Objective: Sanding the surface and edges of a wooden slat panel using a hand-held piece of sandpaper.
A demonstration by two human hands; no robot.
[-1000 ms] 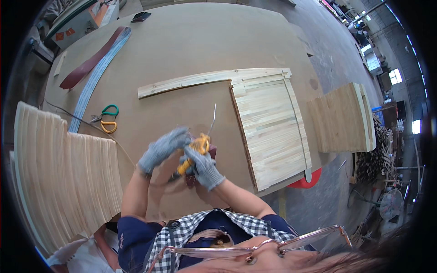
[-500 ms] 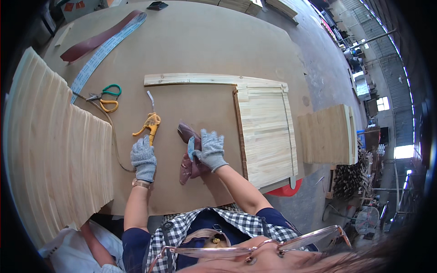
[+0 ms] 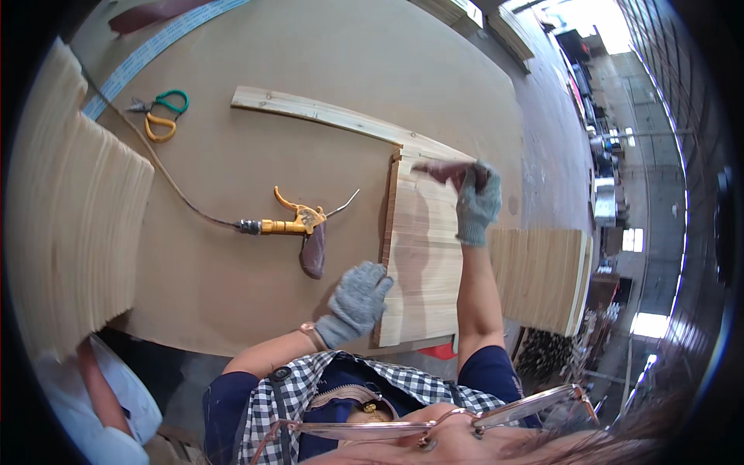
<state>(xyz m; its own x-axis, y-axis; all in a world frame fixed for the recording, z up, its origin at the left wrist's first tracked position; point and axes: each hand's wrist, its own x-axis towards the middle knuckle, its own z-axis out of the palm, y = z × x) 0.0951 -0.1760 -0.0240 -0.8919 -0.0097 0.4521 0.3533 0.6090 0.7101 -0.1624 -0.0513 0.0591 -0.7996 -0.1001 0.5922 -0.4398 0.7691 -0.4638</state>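
Note:
My gloved right hand (image 3: pixel 478 203) is closed around a folded piece of brown-red sandpaper (image 3: pixel 440 170), slightly blurred, over the far end of a pale wooden panel (image 3: pixel 425 256). My gloved left hand (image 3: pixel 358 304) rests against the panel's near left edge, fingers extended and touching the wood. To the left of the panel lies a yellow air blow gun (image 3: pixel 298 223) with a bent metal nozzle, its hose running off to the left. A second piece of brown-red sandpaper (image 3: pixel 313 254) sits partly under the gun. Along the panel's far end runs a long wooden strip (image 3: pixel 310 110).
A tall stack of shaped boards (image 3: pixel 85 225) stands at the left, another stack (image 3: pixel 539 275) at the right beyond the panel. Snips (image 3: pixel 161 116) with green and yellow handles and a blue-backed sanding belt (image 3: pixel 147 53) lie far left. Another person's arm (image 3: pixel 103 387) shows lower left.
My left hand has let go of the blow gun and moved right to the panel. The gun now points right. My right hand has lifted sandpaper over the panel. The view has shifted.

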